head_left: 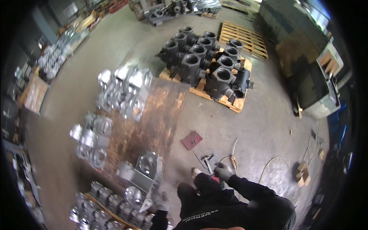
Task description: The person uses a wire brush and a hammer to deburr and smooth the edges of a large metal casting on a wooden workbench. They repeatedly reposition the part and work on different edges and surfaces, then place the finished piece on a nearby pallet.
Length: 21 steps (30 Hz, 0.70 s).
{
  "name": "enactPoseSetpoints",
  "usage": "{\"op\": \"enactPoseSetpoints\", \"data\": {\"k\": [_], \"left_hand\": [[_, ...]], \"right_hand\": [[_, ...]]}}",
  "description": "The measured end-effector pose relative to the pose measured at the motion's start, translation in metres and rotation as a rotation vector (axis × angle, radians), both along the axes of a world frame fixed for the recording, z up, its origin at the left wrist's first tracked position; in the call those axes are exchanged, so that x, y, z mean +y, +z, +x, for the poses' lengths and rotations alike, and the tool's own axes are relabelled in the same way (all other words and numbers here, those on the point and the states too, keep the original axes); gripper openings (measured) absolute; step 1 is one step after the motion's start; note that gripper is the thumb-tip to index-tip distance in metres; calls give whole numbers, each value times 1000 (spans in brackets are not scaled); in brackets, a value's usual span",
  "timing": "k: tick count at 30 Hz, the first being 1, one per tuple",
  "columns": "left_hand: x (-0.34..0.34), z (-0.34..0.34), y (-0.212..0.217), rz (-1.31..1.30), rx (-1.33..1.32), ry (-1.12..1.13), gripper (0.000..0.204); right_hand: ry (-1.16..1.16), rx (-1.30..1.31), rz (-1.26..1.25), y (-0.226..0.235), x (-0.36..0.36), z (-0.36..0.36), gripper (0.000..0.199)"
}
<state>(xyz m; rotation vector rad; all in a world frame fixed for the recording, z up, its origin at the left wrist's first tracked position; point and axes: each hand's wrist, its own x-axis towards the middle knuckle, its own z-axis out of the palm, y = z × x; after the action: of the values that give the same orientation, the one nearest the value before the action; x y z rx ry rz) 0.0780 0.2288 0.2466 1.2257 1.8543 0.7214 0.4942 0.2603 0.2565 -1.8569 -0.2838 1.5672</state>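
Standing by the near right corner of the brown tabletop (157, 115), the person has the gloved left hand (160, 201) low beside a large silver casting (135, 177). This hand is blurred; it seems to touch the casting's right flank, but whether its fingers are closed I cannot tell. The casting lies up and to the left of it, at that near right corner, its round openings at either end and its long axis running away from the person, tipped slightly right. The left hand is clearly the nearer one. The gloved right hand (225, 171) is off to the right, apart from the casting, fingers curled; whether they grip anything is unclear. Just beyond it, a hammer (207, 163) lies on the floor, then a dark red plate (192, 140).

Left of the person, below the tabletop's near edge, more silver castings stand in rows (99, 207). Further up, one silver group (94, 140) sits along the left edge and another (128, 86) at the far left corner. Past the far right corner, black castings (191, 63) crowd a wooden pallet (234, 103), with a second pallet (245, 40) behind.
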Motion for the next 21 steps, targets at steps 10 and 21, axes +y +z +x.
{"op": "enactPoseSetpoints", "data": {"k": [10,21], "left_hand": [[163,117,7,-155,412,-733,45],[281,276,4,-160,429,-664,38]], "right_hand": [[-515,-494,-17,53,-66,132,26],[-1233,-382,121,-3,-153,356,37]]}}
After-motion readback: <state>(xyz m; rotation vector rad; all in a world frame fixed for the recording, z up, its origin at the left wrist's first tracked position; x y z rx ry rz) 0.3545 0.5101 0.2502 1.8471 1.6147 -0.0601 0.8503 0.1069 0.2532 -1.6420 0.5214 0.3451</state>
